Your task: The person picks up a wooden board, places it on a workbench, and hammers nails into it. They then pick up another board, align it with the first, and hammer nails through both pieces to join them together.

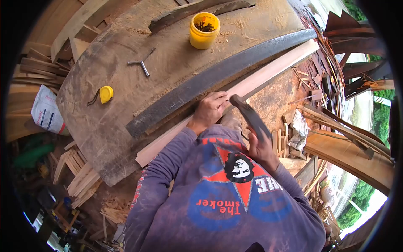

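My left hand is closed over a long pale wooden strip at the table's near edge, its fingers bunched together. Whether a nail is pinched in the fingertips cannot be made out. In my right hand is a hammer, gripped by its handle. The hammer's head lies close to my left fingertips, over the strip. Just beyond the strip, a long dark straight-edged bar runs nearly parallel to it across the table.
On the dusty worktable stand a yellow tub of small dark pieces, a yellow tape measure and a three-armed metal wrench. A saw blade lies at the back. Wood offcuts and a white sack are at left.
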Available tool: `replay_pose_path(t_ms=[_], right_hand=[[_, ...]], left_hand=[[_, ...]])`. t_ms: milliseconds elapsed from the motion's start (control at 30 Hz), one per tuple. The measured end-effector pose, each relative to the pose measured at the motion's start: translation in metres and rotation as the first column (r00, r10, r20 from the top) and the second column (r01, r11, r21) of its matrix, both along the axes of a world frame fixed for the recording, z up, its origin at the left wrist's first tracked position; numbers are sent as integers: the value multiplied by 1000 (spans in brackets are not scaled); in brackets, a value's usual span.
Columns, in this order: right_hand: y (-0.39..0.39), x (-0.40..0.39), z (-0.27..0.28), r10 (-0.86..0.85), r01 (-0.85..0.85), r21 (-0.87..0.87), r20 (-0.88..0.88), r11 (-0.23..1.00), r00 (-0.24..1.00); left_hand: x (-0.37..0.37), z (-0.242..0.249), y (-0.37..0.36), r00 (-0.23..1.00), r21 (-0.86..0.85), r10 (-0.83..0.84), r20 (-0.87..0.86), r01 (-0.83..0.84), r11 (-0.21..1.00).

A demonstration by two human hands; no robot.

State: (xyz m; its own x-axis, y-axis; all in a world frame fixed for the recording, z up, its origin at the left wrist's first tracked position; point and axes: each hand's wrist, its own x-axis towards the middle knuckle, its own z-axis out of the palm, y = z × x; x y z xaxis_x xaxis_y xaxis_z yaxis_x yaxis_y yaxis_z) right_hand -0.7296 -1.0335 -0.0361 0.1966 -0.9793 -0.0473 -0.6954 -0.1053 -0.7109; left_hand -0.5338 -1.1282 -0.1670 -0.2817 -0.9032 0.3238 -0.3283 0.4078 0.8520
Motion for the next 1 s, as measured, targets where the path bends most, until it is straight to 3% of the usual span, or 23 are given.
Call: replay_pose_path(t_ms=[33, 67, 100, 167, 200, 233, 300, 333, 367, 467, 500, 567, 600, 633, 733, 767, 867, 933, 1000], right_hand=[[1, -2, -13, -106, 127, 339, -79, 932, 991], [10, -9, -27, -175, 200, 342, -103, 918, 979], [7, 0, -14, -208, 189, 234, 61, 954, 976], [5, 10, 4, -190, 187, 35, 219, 982, 957], [22, -12, -19, -246, 198, 197, 258, 960, 935], [16, -8, -13, -261, 218, 182, 263, 959, 929], [7, -3, 1, -180, 190, -26, 217, 981, 959], [11, -9, 0, -261, 230, 175, 179, 957, 949], [15, -13, -9, -284, 256, 200, 129, 946, 950], [32, -17, -27, -375, 332, 247, 155, 910, 914], [36, -17, -30, -404, 335, 300, 211, 893, 890], [42, -17, -28, -482, 377, 355, 284, 856, 829], [40, -19, -21, -452, 365, 324, 255, 873, 855], [38, -21, -14, -416, 346, 294, 223, 891, 882], [42, -26, -23, -446, 397, 220, 273, 891, 852], [44, -29, -28, -435, 405, 157, 299, 901, 850], [57, -34, -33, -490, 455, 182, 332, 872, 806], [67, -37, -42, -536, 492, 211, 336, 844, 775], [78, -40, -55, -536, 518, 150, 322, 842, 780]], left_hand=[[1, 0, 0, 1000, 12, -20, -12, 20, 1000], [2, -1, 1, 999, 26, -45, -22, 46, 999], [3, -1, -3, 999, 17, -39, -23, 39, 999], [5, 2, 8, 998, 62, -24, 63, 20, 998], [5, 19, 11, 982, 95, -16, 187, -2, 996], [5, 19, 17, 981, 79, -34, 189, 19, 997], [12, 10, 35, 799, 6, 80, 596, -104, 995], [16, 5, 37, 747, 88, -14, 665, -59, 994], [18, 1, 38, 740, 78, -37, 671, -21, 997], [23, 7, 27, 793, 286, -131, 594, -56, 957], [24, 20, 20, 775, 272, -166, 609, -7, 962], [29, 54, 7, 788, 415, -241, 567, -21, 910], [30, 63, 3, 848, 454, -222, 481, -25, 890], [32, 67, -2, 827, 452, -260, 498, 8, 892], [41, 68, -20, 895, 668, -338, 292, 62, 742], [42, 63, -21, 878, 665, -366, 308, 77, 743], [41, 54, -14, 901, 731, -372, 224, 97, 676], [37, 44, -7, 943, 777, -331, 40, 179, 603], [33, 38, -1, 934, 768, -346, 89, 157, 621]])
